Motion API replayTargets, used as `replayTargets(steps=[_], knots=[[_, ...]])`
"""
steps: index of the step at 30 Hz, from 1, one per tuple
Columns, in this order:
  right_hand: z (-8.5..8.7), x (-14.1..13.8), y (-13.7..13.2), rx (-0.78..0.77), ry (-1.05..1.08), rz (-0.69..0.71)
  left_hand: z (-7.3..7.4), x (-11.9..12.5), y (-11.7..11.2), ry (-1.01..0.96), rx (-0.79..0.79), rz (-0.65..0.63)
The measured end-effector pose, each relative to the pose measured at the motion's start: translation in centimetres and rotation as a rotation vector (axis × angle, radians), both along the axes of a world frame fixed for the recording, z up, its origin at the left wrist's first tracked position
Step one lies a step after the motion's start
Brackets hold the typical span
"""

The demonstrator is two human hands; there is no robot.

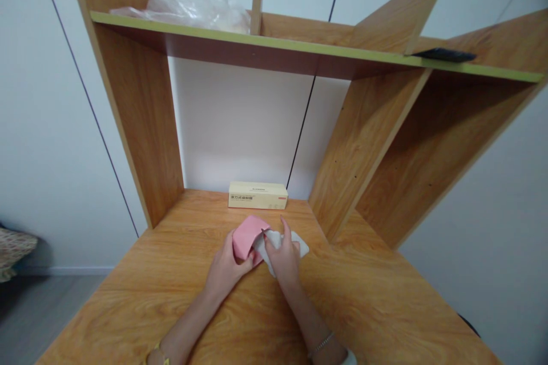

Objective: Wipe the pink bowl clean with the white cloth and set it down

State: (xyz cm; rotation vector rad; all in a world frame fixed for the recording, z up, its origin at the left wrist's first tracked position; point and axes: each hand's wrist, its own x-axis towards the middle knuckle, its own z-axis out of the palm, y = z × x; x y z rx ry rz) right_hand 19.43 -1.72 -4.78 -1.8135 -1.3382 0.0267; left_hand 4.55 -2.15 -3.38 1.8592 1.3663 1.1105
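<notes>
My left hand [228,265] is closed around a pink packet [248,234], with the thumb along its lower right side. The packet looks tilted, and its right side gapes open next to a small dark strip or gap. Bunched in my right hand [285,256] is a thin white sheet [301,244] that looks like tissue or soft cloth. Its left part touches the opening of the packet; whether some of it is still inside is hidden. The right index finger points up and away while the thumb presses on the sheet. Both hands are just above the wooden desk [240,319].
Behind the hands, a long cream box [257,196] stands against the back wall. Wooden side panels [141,125] flank the desk, and a shelf [295,51] runs above. On it lie a clear plastic bag [192,11] and a flat dark object [445,55].
</notes>
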Motion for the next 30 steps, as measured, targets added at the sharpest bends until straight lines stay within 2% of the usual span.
replayTargets(steps=[2,6,11,15,18,22,25,30], knots=[[0.6,0.2,-0.3,0.021,-0.092,-0.015,0.3,-0.2,0.0,0.073,-0.029,0.008],[1.1,0.5,-0.6,0.043,-0.141,0.063,0.7,-0.1,-0.4,0.137,-0.079,0.026],[0.4,0.8,-0.4,-0.049,-0.036,0.173,1.0,-0.3,-0.7,0.14,-0.036,-0.016],[-0.3,0.4,-0.3,0.004,0.117,0.242,0.4,-0.4,0.1,-0.007,-0.025,-0.022],[-0.4,-0.1,-0.4,0.061,0.251,0.217,-0.5,0.0,0.6,-0.196,-0.013,-0.068],[-0.5,-0.4,-0.2,0.11,0.321,0.211,-1.3,0.8,0.7,-0.269,-0.045,-0.116],[-0.6,-0.3,-0.2,0.039,0.256,0.214,-1.4,0.7,0.7,-0.233,-0.022,-0.061],[0.0,0.2,-0.3,-0.041,0.04,0.081,-0.7,0.1,0.6,-0.058,0.011,0.011]])
